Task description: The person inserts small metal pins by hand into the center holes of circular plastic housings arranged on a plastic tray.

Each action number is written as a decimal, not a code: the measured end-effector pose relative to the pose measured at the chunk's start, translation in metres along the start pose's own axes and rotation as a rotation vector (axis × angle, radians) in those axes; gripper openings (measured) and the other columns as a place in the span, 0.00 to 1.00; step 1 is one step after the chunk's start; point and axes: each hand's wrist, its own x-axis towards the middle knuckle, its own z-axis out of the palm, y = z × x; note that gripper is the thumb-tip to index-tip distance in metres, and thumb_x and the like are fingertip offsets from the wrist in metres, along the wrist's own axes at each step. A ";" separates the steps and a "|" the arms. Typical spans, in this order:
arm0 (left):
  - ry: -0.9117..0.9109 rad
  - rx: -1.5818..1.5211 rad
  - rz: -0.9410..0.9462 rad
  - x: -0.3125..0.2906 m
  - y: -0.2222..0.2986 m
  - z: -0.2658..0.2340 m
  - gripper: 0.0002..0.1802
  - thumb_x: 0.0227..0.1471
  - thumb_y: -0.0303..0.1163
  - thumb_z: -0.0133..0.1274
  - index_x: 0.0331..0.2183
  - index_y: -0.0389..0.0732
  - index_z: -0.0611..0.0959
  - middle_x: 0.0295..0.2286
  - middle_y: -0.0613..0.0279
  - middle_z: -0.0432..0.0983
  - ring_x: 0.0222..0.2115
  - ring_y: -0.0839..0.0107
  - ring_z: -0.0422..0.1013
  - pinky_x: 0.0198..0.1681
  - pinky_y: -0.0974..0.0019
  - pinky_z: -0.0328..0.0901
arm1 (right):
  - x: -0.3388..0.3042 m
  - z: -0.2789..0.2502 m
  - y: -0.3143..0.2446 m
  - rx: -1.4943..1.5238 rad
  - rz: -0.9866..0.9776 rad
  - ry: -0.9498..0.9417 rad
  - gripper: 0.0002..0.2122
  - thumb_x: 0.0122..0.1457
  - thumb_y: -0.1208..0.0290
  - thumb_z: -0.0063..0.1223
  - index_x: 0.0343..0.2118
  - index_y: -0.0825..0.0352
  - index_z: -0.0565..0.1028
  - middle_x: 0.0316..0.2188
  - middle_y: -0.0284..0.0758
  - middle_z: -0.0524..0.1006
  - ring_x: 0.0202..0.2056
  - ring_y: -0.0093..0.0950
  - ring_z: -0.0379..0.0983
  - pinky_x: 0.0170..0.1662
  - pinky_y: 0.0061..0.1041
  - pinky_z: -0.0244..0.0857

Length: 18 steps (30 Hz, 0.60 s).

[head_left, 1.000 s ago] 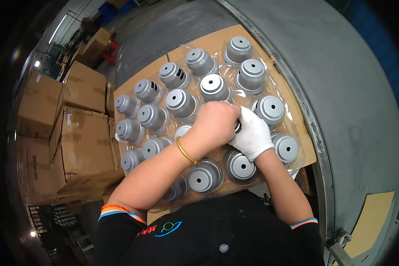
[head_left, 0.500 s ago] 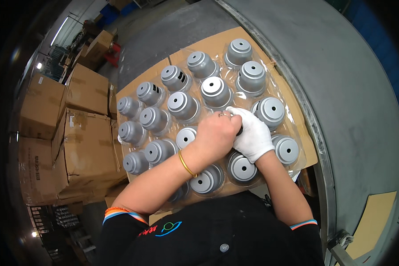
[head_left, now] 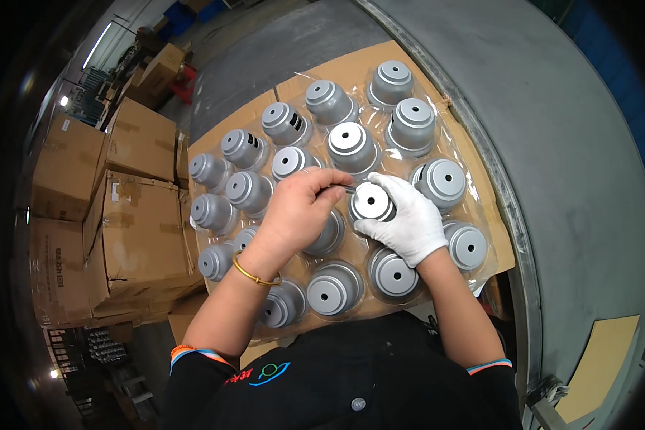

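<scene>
Rows of grey, stepped, cup-shaped housings, each with a hole in its top, sit in a clear plastic tray [head_left: 473, 204]. My right hand [head_left: 411, 221], in a white glove, wraps round one grey housing [head_left: 369, 209], thumb on the near side and fingers on the far side. My left hand [head_left: 297, 208], bare with a gold bangle at the wrist, pinches a thin dark stick-like piece [head_left: 349, 189] beside that housing's top. Most of the piece is hidden by the fingers. Just behind stands another housing [head_left: 351, 147]; a further one [head_left: 394, 276] is closer to me.
Flat cardboard [head_left: 502, 236] lies under the tray. A grey metal surface with a raised edge [head_left: 473, 132] runs along the right, bearing a tan sheet [head_left: 598, 369]. Stacked cardboard boxes [head_left: 140, 236] stand at the left, and a red stool [head_left: 185, 84] farther back.
My left hand has moved left off the housing's top, uncovering it and the dark piece. My right hand has spread from a closed grip near the left hand to a hold round the housing.
</scene>
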 end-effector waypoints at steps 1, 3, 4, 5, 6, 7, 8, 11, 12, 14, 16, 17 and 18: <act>-0.013 -0.053 -0.076 -0.001 0.002 0.002 0.11 0.52 0.25 0.54 0.39 0.36 0.81 0.29 0.61 0.77 0.30 0.77 0.70 0.35 0.73 0.64 | 0.000 0.000 -0.001 0.000 0.002 -0.001 0.31 0.42 0.57 0.66 0.51 0.62 0.71 0.48 0.37 0.73 0.49 0.36 0.71 0.51 0.30 0.66; -0.028 -0.110 -0.153 0.000 0.007 0.007 0.10 0.51 0.25 0.55 0.39 0.36 0.81 0.29 0.61 0.78 0.29 0.77 0.70 0.35 0.73 0.65 | 0.001 -0.002 -0.003 0.021 0.038 -0.002 0.32 0.39 0.60 0.68 0.51 0.63 0.72 0.47 0.39 0.75 0.48 0.35 0.72 0.52 0.29 0.66; -0.017 -0.089 -0.152 0.001 0.010 0.009 0.10 0.51 0.25 0.55 0.37 0.35 0.81 0.28 0.62 0.78 0.29 0.77 0.70 0.35 0.73 0.65 | 0.001 -0.002 -0.004 0.019 0.041 -0.003 0.32 0.39 0.60 0.68 0.51 0.63 0.72 0.47 0.39 0.75 0.48 0.35 0.72 0.52 0.29 0.66; -0.004 -0.065 -0.151 0.002 0.011 0.010 0.09 0.50 0.25 0.56 0.36 0.35 0.81 0.27 0.63 0.78 0.28 0.78 0.70 0.34 0.73 0.65 | 0.001 -0.003 -0.005 0.012 0.046 -0.005 0.32 0.39 0.60 0.68 0.51 0.64 0.72 0.47 0.40 0.75 0.48 0.35 0.72 0.52 0.29 0.66; -0.005 -0.066 -0.152 0.003 0.011 0.012 0.09 0.50 0.25 0.56 0.36 0.35 0.81 0.27 0.63 0.78 0.28 0.78 0.70 0.34 0.73 0.65 | 0.001 -0.003 -0.005 0.004 0.051 -0.007 0.32 0.39 0.60 0.68 0.50 0.64 0.72 0.47 0.40 0.75 0.48 0.36 0.73 0.51 0.29 0.66; -0.011 -0.094 -0.145 0.003 0.009 0.015 0.08 0.50 0.27 0.56 0.35 0.37 0.81 0.27 0.59 0.78 0.28 0.71 0.73 0.34 0.69 0.66 | 0.001 -0.003 -0.004 0.004 0.053 -0.008 0.32 0.39 0.60 0.68 0.50 0.64 0.72 0.47 0.40 0.75 0.48 0.36 0.73 0.51 0.29 0.66; -0.014 -0.120 -0.138 0.003 0.008 0.017 0.08 0.49 0.29 0.57 0.34 0.38 0.80 0.27 0.56 0.79 0.28 0.64 0.75 0.34 0.64 0.68 | 0.001 -0.002 -0.004 0.004 0.041 0.001 0.32 0.39 0.60 0.68 0.50 0.64 0.72 0.46 0.40 0.75 0.48 0.36 0.73 0.51 0.29 0.66; 0.018 -0.023 -0.028 0.004 0.005 0.025 0.07 0.48 0.30 0.59 0.31 0.39 0.80 0.25 0.57 0.78 0.27 0.61 0.74 0.32 0.62 0.68 | 0.001 0.000 -0.001 0.014 0.019 0.018 0.31 0.40 0.60 0.68 0.50 0.64 0.72 0.46 0.39 0.75 0.47 0.36 0.73 0.50 0.30 0.67; 0.014 -0.024 -0.028 0.006 0.005 0.026 0.07 0.48 0.30 0.59 0.31 0.39 0.80 0.25 0.57 0.78 0.27 0.61 0.74 0.32 0.62 0.68 | 0.001 0.001 -0.001 0.022 0.008 0.028 0.31 0.40 0.60 0.68 0.50 0.64 0.72 0.46 0.39 0.75 0.47 0.36 0.73 0.50 0.30 0.67; 0.093 0.349 0.367 0.010 0.004 0.027 0.08 0.43 0.27 0.61 0.28 0.37 0.79 0.22 0.59 0.75 0.26 0.64 0.72 0.28 0.66 0.66 | 0.001 0.001 0.001 0.016 0.008 0.029 0.29 0.41 0.60 0.66 0.49 0.62 0.72 0.46 0.38 0.75 0.46 0.36 0.73 0.49 0.30 0.67; 0.078 0.474 0.425 0.013 0.013 0.029 0.08 0.42 0.28 0.60 0.26 0.38 0.77 0.21 0.60 0.74 0.26 0.61 0.72 0.27 0.64 0.67 | 0.003 0.000 -0.001 0.011 0.007 0.029 0.28 0.42 0.60 0.65 0.49 0.60 0.72 0.46 0.36 0.75 0.46 0.36 0.73 0.47 0.30 0.68; 0.069 0.600 0.481 0.013 0.018 0.030 0.09 0.41 0.28 0.60 0.23 0.39 0.75 0.19 0.60 0.72 0.25 0.59 0.71 0.26 0.63 0.67 | 0.003 -0.003 -0.005 0.013 0.027 -0.007 0.27 0.42 0.60 0.65 0.49 0.60 0.72 0.46 0.35 0.75 0.46 0.37 0.73 0.47 0.31 0.68; 0.068 0.601 0.476 0.013 0.020 0.031 0.09 0.41 0.28 0.60 0.23 0.39 0.75 0.19 0.60 0.72 0.25 0.59 0.71 0.26 0.63 0.67 | 0.004 -0.004 -0.007 0.014 0.047 -0.042 0.26 0.43 0.61 0.64 0.48 0.59 0.72 0.46 0.35 0.75 0.46 0.37 0.73 0.46 0.31 0.68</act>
